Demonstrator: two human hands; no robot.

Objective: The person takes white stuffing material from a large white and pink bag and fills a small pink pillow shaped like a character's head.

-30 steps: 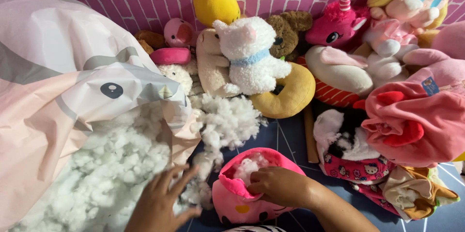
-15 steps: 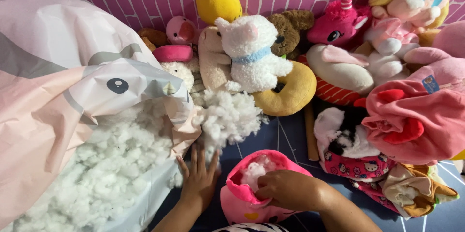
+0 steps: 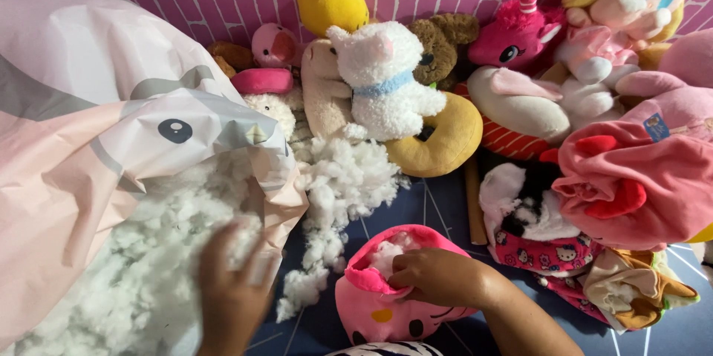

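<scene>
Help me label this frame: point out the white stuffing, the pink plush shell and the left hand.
white stuffing (image 3: 148, 267), head view, on the heap inside the big bag.
pink plush shell (image 3: 371, 311), head view, on its front face.
left hand (image 3: 230, 293), head view, on its back.

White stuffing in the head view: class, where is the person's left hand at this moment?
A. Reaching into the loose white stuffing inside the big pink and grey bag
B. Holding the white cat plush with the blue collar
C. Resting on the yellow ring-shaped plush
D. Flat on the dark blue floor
A: the left hand is buried among the white stuffing at the open mouth of the pink and grey bag, while the right hand grips the opening of the pink plush shell.
</scene>
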